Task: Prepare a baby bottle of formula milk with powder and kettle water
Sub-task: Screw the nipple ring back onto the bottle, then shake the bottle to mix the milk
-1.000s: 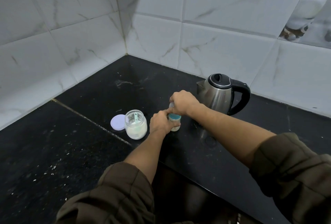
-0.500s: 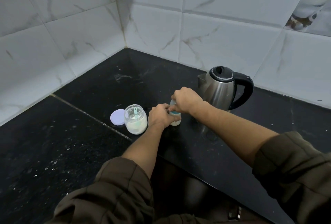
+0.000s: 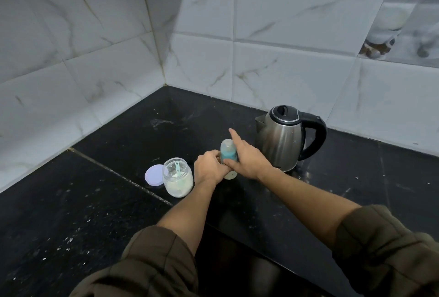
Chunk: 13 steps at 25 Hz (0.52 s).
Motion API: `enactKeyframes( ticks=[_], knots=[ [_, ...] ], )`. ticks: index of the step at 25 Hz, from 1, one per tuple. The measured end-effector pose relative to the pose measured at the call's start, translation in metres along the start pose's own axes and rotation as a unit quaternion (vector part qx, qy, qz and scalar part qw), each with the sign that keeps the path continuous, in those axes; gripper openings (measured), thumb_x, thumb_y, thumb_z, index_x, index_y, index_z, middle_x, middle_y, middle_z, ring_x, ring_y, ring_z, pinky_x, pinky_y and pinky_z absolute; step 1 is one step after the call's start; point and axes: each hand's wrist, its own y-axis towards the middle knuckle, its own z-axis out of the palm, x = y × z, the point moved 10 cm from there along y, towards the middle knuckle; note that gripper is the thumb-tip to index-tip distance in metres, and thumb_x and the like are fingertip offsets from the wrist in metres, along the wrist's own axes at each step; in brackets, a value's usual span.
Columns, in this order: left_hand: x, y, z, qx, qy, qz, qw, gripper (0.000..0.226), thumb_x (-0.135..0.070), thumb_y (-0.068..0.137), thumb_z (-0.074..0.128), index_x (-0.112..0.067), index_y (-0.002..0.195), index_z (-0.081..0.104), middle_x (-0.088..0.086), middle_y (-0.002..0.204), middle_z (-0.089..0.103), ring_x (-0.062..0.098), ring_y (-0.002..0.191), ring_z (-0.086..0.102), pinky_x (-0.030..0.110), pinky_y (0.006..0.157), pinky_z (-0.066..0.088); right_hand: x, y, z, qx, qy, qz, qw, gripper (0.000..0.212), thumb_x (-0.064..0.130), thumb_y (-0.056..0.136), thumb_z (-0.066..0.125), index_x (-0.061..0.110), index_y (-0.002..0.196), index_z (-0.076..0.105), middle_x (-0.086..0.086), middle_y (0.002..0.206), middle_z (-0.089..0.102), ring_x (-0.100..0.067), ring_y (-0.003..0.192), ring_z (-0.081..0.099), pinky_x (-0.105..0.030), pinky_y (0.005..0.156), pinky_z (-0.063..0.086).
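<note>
The left hand [image 3: 209, 166] and right hand [image 3: 248, 162] hide most of the bottle [image 3: 228, 150] below its collar.

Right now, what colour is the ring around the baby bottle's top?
The ring on the baby bottle is teal, seen in the head view.
</note>
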Motion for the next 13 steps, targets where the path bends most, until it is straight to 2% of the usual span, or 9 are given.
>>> enactKeyframes(
  ticks=[3,5,8,10,13],
  knots=[
    [-0.012,0.003,-0.022,-0.041,-0.018,0.023,0.999,0.032,-0.06,0.065,0.069,-0.031,0.077,0.066,-0.012,0.066,0.066,0.01,0.067,0.063,0.026,0.057,0.044,0.006,0.001,-0.016,-0.044,0.034,-0.043,0.998,0.094,0.044,0.1,0.066,0.034,0.167,0.002,-0.009,0.142,0.061,-0.027,0.116,0.066,-0.051,0.105,0.052],
    [-0.024,0.008,-0.041,-0.072,-0.04,0.039,0.996,0.039,-0.07,0.065,0.066,-0.032,0.072,0.064,-0.012,0.061,0.064,0.009,0.063,0.061,0.025,0.055,0.04,0.018,0.006,-0.027,-0.039,0.066,-0.09,0.993,0.088,0.042,0.103,0.06,0.04,0.167,-0.001,-0.007,0.131,0.063,-0.023,0.103,0.066,-0.049,0.1,0.053],
    [-0.046,0.02,-0.066,-0.079,-0.061,0.08,0.992,0.047,-0.077,0.064,0.071,-0.033,0.081,0.073,-0.013,0.06,0.066,0.007,0.064,0.064,0.022,0.057,0.044,0.027,0.019,-0.047,-0.008,0.134,-0.104,0.986,0.108,0.028,0.094,0.068,0.045,0.165,-0.012,-0.002,0.126,0.064,-0.019,0.098,0.069,-0.042,0.098,0.056],
    [-0.063,0.026,-0.083,-0.086,-0.066,0.107,0.988,0.051,-0.078,0.064,0.073,-0.032,0.085,0.076,-0.015,0.06,0.067,0.001,0.063,0.064,0.019,0.058,0.045,0.037,0.031,-0.062,-0.001,0.114,-0.127,0.985,0.124,0.023,0.085,0.075,0.042,0.164,-0.019,0.0,0.121,0.064,-0.016,0.097,0.069,-0.036,0.094,0.057],
    [-0.085,0.037,-0.105,-0.108,-0.083,0.116,0.984,0.053,-0.078,0.061,0.07,-0.031,0.082,0.076,-0.014,0.059,0.068,0.002,0.06,0.066,0.025,0.06,0.052,0.052,0.047,-0.091,-0.086,0.066,-0.144,0.984,0.126,0.025,0.085,0.082,0.036,0.166,-0.015,-0.002,0.122,0.063,-0.019,0.098,0.066,-0.036,0.093,0.054]
  ],
)
